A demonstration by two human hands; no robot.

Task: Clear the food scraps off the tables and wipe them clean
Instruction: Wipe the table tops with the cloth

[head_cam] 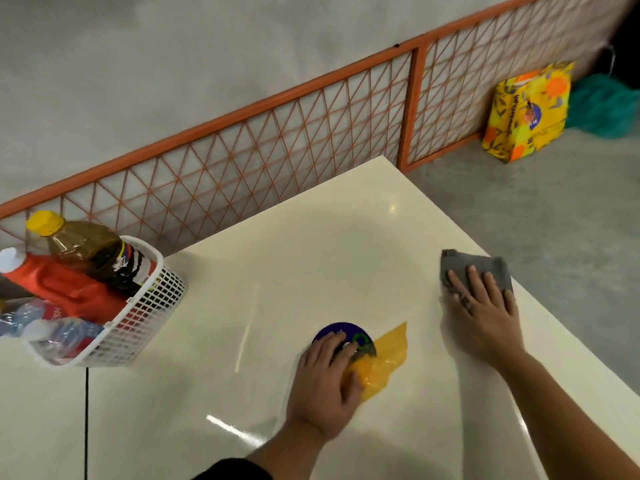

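Pressing grey cloth (460, 263) flat with right hand (485, 317), fingers straight, at worktop's (277, 271) 3 o'clock edge. Gripping yellow wrapper (388, 355) in curled left hand (322, 389), toward 6 o'clock. Basket (145, 327) at 9 o'clock.

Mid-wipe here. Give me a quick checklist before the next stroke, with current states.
1. Grey cloth flat under right hand: ok, straight fingers press it on the table.
2. Yellow wrapper cleared: not ok, it lies on the table, left hand curled over it.
3. Yellow wrapper out of the cloth's way: ok, apart from it.
4. White basket clear of both hands: ok, far left.
5. Small crumbs left: cannot tell, glare on the surface.
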